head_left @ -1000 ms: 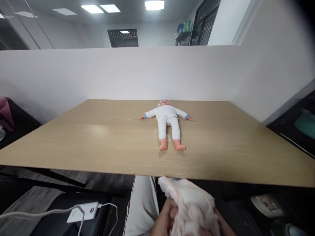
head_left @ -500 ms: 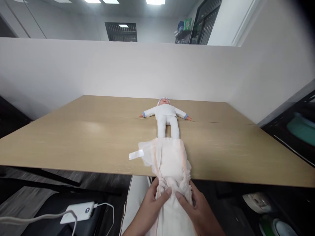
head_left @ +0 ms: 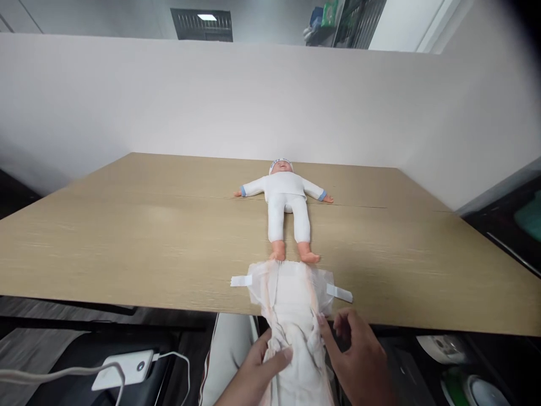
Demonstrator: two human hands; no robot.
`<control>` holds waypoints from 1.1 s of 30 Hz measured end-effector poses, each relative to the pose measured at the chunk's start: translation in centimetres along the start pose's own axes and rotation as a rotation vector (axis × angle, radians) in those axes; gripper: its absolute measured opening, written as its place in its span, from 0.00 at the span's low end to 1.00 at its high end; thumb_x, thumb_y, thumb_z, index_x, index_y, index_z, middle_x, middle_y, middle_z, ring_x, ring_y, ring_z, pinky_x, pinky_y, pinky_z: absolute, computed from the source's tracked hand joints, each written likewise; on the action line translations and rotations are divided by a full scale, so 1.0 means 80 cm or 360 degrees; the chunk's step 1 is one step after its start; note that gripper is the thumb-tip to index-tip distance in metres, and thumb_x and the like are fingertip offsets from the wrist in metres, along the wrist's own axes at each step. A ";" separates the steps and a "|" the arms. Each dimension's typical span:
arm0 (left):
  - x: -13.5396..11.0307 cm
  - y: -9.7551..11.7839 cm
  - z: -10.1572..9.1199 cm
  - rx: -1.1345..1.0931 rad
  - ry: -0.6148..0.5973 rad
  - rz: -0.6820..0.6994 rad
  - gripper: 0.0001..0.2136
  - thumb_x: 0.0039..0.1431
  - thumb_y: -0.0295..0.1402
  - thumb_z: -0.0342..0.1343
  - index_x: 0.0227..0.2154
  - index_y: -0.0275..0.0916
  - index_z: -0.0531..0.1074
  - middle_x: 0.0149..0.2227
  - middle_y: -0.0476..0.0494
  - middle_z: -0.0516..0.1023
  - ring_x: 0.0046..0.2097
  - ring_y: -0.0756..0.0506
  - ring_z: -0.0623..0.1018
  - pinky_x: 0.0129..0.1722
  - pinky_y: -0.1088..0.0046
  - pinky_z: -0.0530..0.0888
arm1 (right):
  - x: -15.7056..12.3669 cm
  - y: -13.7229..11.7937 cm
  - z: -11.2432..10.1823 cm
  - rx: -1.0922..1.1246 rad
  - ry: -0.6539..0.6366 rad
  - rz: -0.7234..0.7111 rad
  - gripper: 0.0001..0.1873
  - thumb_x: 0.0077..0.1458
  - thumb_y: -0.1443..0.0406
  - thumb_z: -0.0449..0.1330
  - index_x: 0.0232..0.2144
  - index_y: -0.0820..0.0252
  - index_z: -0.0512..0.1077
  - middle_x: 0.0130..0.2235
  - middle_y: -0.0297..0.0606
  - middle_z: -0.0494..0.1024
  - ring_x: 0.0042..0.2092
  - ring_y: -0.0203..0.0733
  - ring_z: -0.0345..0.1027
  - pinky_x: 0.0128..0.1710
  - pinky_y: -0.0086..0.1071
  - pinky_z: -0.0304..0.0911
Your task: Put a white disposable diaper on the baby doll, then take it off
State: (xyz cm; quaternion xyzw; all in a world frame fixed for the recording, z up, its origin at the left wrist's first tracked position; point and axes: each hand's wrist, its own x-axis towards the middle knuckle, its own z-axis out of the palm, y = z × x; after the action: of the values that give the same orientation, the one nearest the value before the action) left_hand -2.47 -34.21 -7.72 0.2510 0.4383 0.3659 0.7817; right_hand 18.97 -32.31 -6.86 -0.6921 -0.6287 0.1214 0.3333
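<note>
An unfolded white diaper (head_left: pixel 291 293) stretches lengthwise toward me, its far end on the table and its near part over my lap. White fastening tabs stick out on both sides of its far end. My left hand (head_left: pixel 264 366) grips the diaper's left edge, thumb on top and fingers underneath. At the right edge, my right hand (head_left: pixel 355 349) touches the diaper with its thumb, while the bent fingers stand apart from it. Beyond the diaper a baby doll (head_left: pixel 287 197) in white clothes and a cap lies on its back, arms spread, feet near the diaper's far edge.
The wooden table (head_left: pixel 169 248) reaches back to a white partition (head_left: pixel 211 101). At lower left, a white power bank (head_left: pixel 124 369) with cables lies on a black seat (head_left: pixel 67 349). Round containers (head_left: pixel 482 389) stand low at the right, below the tabletop.
The view has tilted down. The diaper has come toward me, baring the doll's feet. Its right tab is now spread outward, and my right hand has shifted up and right along the edge.
</note>
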 end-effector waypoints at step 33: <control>0.222 0.238 0.008 0.3691 -0.0717 0.1965 0.41 0.50 0.26 0.69 0.67 0.49 0.61 0.77 0.41 0.48 0.74 0.31 0.54 0.69 0.53 0.60 | 0.080 -0.042 0.059 -0.0183 -0.0676 -0.0994 0.34 0.66 0.66 0.54 0.72 0.45 0.57 0.74 0.32 0.55 0.74 0.49 0.47 0.73 0.54 0.49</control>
State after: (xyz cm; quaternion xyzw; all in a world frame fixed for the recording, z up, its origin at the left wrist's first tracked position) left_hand -2.41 -8.70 -2.73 0.9774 0.1714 0.0263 -0.1207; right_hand 14.72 -24.78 -6.74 -0.4443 -0.8701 0.1193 0.1770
